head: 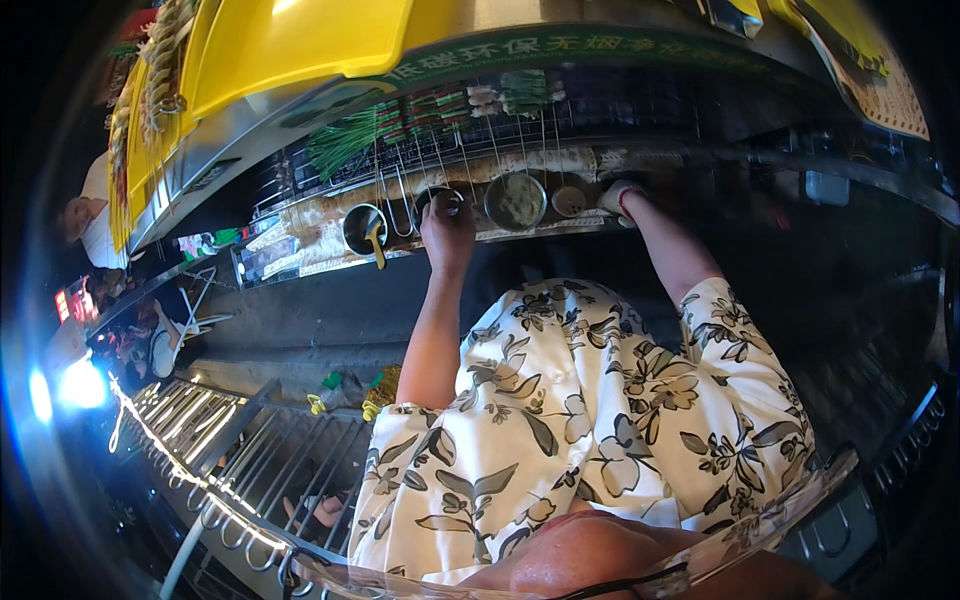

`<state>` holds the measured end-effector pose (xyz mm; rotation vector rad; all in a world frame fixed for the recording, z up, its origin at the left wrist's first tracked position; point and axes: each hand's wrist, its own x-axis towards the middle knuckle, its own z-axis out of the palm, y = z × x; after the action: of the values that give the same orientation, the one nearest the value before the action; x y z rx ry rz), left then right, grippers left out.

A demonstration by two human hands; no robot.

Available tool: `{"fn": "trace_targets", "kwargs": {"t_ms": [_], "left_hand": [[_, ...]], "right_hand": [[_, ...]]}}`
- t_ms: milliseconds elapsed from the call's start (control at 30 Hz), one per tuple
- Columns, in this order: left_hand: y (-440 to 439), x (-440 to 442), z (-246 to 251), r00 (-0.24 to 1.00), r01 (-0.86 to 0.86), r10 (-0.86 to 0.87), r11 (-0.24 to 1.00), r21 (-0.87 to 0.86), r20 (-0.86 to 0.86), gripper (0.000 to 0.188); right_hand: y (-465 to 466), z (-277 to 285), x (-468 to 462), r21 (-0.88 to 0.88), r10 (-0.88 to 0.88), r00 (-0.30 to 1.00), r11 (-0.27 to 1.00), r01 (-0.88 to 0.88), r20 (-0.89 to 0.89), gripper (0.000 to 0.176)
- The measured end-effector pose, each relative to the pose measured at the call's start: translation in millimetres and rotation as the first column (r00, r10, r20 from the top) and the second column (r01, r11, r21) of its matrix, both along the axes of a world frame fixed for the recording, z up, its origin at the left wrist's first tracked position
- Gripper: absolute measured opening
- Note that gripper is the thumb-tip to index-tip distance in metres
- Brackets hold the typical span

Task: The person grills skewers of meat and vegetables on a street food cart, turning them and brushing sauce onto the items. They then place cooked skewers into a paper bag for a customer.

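My left hand (448, 229), bare, has its fingers curled over a dark round container (429, 196) on the grill's front ledge; whether it grips the container or something in it is hidden. Left of it stands a metal bowl (358, 217) with a yellow-handled brush (376, 244) leaning inside. On the other side sits a metal bowl of pale, lumpy sauce (516, 201), then a round shaker (568, 201) with a perforated top. My right hand (619, 201), in a pale glove with a red cuff, rests near the ledge beside the shaker. Its fingers are in shadow.
Skewers of green stalks (345, 142), red-and-green pieces (450, 105), pale pieces (484, 100) and green leaves (523, 91) lie across the grill. Yellow trays (300, 45) stand beyond. Oil bottles (384, 386) are behind at left, near a metal railing (300, 457). A person (101, 217) is at far left.
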<state>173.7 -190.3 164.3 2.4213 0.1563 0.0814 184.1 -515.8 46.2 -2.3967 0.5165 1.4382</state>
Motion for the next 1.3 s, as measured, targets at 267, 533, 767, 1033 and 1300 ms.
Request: {"fn": "trace_targets", "kwargs": {"t_ms": [267, 533, 767, 1033, 1300], "left_hand": [[3.8, 19.0, -32.8, 0.977, -0.021, 0.013, 0.999, -0.037, -0.213, 0.024], [-0.8, 20.8, -24.3, 0.991, -0.106, 0.1, 0.992, -0.068, -0.083, 0.018], [3.8, 22.4, -26.1, 0.995, -0.064, 0.058, 0.995, -0.079, -0.082, 0.015], [26.4, 22.7, -21.2, 0.964, -0.266, 0.266, 0.964, -0.004, 0.002, 0.018], [44.5, 39.4, -48.3, 0.989, -0.136, 0.141, 0.985, 0.11, -0.043, 0.014]], "right_hand": [[-6.4, 58.0, -11.9, -0.049, 0.044, 0.998, 0.998, -0.042, 0.041, 0.068], [-35.1, 59.5, -76.2, 0.05, -0.039, 0.987, 0.998, 0.032, 0.154, 0.06], [-39.9, 62.9, -106.6, 0.088, -0.236, 0.972, 0.968, 0.235, 0.001, 0.061], [-29.3, 89.2, -106.2, 0.051, -0.097, 0.991, 0.994, 0.101, -0.088, 0.073], [-21.8, 75.5, -116.0, 0.072, -0.001, 0.998, 0.997, 0.006, -0.066, 0.066]]}}
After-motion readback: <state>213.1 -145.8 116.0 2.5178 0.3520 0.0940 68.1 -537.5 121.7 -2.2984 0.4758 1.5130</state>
